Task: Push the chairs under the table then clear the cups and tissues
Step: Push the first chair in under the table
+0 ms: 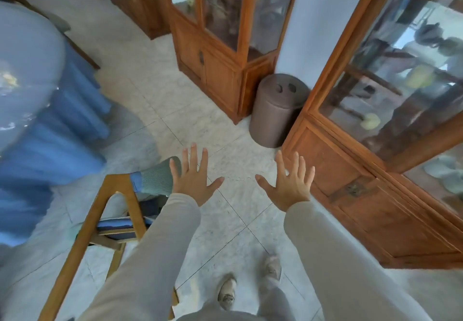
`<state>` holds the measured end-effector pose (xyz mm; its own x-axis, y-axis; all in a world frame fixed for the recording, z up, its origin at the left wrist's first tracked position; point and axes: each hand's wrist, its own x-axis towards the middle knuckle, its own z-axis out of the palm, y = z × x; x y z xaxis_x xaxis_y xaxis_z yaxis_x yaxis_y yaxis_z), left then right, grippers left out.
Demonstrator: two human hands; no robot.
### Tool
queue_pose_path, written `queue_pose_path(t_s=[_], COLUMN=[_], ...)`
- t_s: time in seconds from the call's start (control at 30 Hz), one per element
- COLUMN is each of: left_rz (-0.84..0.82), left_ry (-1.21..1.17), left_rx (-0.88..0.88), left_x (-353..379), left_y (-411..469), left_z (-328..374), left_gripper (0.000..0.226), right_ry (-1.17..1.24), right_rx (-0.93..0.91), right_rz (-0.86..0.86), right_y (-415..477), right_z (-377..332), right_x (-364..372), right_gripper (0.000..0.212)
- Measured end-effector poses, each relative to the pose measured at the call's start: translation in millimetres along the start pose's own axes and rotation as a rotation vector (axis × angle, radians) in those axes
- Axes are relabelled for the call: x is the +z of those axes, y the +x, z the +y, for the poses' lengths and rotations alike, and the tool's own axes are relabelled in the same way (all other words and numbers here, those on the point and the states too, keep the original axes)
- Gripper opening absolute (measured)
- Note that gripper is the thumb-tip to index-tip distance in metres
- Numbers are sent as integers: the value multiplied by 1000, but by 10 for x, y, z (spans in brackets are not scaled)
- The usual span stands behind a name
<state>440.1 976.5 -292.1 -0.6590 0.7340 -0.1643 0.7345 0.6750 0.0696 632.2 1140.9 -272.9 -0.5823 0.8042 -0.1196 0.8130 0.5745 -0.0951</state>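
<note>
Blue cloth [75,110] hangs in folds from a round table [30,45] at the left edge. The tabletop is glossy and blurred, and the pale specks on it cannot be made out as cups or tissues. A wooden chair [100,220] stands at the lower left, just beside the cloth. Its frame slants up towards the middle, and a striped cushion [117,225] shows between the rails. A grey-green knitted cover [157,178] wraps the chair's top corner.

The person's left hand [194,174] is held out flat, palm down, with its fingers straight and spread and nothing in them. Its outer edge overlaps the knitted cover, but whether it touches cannot be told. The right hand [290,181] is stretched out the same way, fingers splayed and holding nothing, over the marble floor [200,120].

Two wooden cabinets [220,70] with glass doors stand ahead and to the right, with a brown round stool [273,118] between them. Two pale shoes [226,293] show at the bottom.
</note>
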Motion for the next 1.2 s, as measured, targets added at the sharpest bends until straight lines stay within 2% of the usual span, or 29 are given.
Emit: queue_pose_path(t_s=[0.2, 0.33, 0.57, 0.67, 0.83, 1.03, 1.2], left_rz=[-14, -4, -61, -73, -120, -159, -140], left_ry=[-37, -151, -313, -413, -572, -895, -1000], left_rx=[-233, -467, -920, -1051, -1192, -1281, -1337], left_x=[25, 54, 272, 409, 676, 1199, 1893], left_y=[409, 562, 323, 202, 227, 855, 1451], left_z=[-152, -265, -616, -780, -1150, -1966, -2487], left_gripper=[95, 88, 91, 90, 82, 50, 56], right_ry=[-43, -83, -151, -191, -225, -209, -313], right_rx=[-224, -416, -715, -810, -924, -1064, -1117], right_rz=[-65, -151, -296, -352, -426, -503, -527], right_y=[977, 1614, 2283, 2389, 2537, 2797, 3229], right_z=[-341, -650, -1384, -1758, -2587, -3626, -4290], right_x=[77, 107, 264, 429, 797, 1400, 2258], right_gripper=[96, 94, 91, 92, 93, 90, 89])
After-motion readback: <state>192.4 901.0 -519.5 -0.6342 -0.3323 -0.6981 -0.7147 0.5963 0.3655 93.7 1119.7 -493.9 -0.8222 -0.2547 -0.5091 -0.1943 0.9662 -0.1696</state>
